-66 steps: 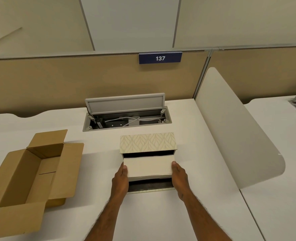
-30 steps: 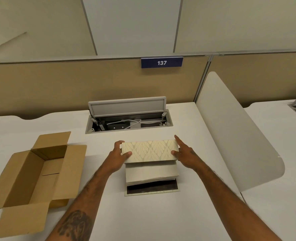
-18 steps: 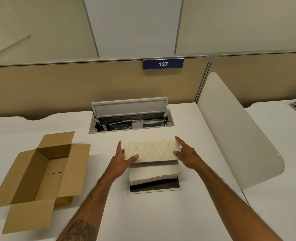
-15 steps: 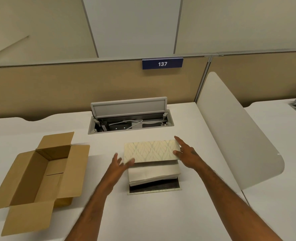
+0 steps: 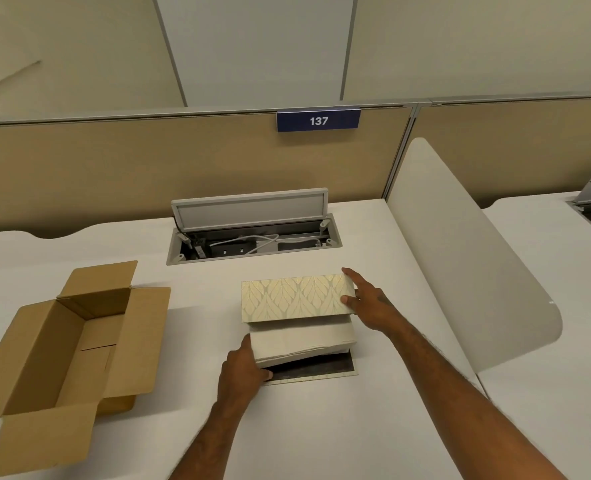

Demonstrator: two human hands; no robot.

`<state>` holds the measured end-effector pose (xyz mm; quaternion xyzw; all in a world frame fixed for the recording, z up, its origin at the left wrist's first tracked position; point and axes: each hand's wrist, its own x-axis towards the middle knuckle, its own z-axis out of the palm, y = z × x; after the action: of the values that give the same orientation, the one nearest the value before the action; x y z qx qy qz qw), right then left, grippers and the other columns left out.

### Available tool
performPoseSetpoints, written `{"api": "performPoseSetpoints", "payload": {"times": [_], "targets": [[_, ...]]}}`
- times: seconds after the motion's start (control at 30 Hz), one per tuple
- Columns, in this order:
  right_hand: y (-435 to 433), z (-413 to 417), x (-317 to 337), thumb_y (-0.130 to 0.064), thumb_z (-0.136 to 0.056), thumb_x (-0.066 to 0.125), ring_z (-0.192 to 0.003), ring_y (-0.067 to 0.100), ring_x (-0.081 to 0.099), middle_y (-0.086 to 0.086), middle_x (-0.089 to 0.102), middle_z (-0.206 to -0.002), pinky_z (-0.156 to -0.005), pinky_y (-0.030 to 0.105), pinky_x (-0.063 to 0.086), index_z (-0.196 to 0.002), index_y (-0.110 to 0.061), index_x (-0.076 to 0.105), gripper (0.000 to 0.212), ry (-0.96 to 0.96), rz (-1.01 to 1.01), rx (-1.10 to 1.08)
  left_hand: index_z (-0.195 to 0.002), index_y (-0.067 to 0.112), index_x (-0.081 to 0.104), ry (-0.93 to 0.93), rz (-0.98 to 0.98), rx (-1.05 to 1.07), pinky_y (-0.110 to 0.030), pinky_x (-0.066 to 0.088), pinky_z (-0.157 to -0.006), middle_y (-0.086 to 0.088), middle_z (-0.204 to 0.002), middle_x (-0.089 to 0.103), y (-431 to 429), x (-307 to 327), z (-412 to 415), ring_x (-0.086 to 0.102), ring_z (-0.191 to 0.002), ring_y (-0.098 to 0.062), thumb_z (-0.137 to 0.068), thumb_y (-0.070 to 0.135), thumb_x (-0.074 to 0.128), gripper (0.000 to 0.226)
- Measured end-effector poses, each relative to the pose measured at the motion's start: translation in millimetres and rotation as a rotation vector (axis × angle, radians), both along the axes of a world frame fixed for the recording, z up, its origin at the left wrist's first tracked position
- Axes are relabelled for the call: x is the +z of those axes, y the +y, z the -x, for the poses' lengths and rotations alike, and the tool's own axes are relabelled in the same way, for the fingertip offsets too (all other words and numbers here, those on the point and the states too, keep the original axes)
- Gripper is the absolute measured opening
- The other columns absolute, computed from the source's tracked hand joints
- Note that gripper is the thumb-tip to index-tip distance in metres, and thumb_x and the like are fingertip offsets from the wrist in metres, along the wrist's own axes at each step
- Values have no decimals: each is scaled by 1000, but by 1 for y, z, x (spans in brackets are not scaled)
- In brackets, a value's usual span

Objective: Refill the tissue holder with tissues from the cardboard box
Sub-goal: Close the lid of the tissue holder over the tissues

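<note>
Now your left hand (image 5: 244, 367) grips the near left corner of the tissues (image 5: 302, 337) stacked on the holder's dark base (image 5: 316, 368), mid-desk (image 5: 322, 427). Your right hand (image 5: 368, 303) clasps the patterned lid's (image 5: 294, 297) right end. Left of them, the cardboard box (image 5: 65, 351) lies open.
</note>
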<state>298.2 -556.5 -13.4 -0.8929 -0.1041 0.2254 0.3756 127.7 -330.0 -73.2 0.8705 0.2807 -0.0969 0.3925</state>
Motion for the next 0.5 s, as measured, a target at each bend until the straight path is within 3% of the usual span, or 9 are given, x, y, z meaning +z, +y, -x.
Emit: {"api": "performPoseSetpoints", "payload": {"times": [0.37, 0.5], "targets": [[-1, 3, -1, -25, -98, 53, -121, 26, 55, 3, 44, -145, -91, 35, 55, -148, -36, 24, 59, 3, -12, 0, -127, 13, 50, -41, -128, -26, -37, 57, -82, -12, -109, 67, 7, -11, -10, 65, -97, -29, -70, 16, 82, 66], [-1, 4, 0, -24, -98, 53, -122, 26, 54, 3, 45, -145, -93, 38, 54, -148, -35, 23, 60, 11, -24, 0, -133, 13, 44, -14, -48, -37, -36, 57, -85, -11, -116, 65, 10, -10, -8, 63, -101, -27, -65, 18, 86, 80]]}}
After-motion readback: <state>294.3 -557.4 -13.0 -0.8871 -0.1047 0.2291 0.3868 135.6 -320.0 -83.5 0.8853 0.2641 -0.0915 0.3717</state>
